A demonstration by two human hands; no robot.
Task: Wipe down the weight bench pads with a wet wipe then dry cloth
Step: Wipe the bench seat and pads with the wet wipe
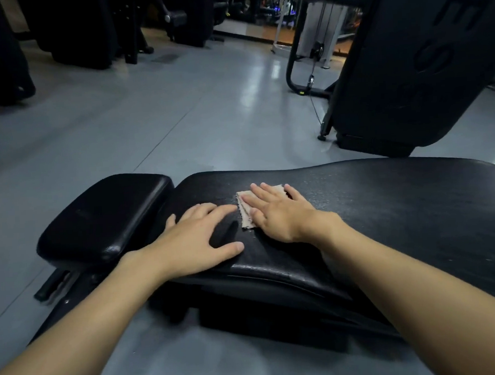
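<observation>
Pressing cloth [245,198] flat onto long pad [390,205] with right grip [273,214], fingers straight. Bracing at eight o'clock with left grip [197,236], spread, empty. Best swept evenly toward three o'clock.

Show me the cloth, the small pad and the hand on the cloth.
cloth [246,222]: head view, its bare lower-left corner.
small pad [104,220]: head view, middle of its top.
right hand [276,214]: head view, back of the hand, flat on the cloth.
</observation>
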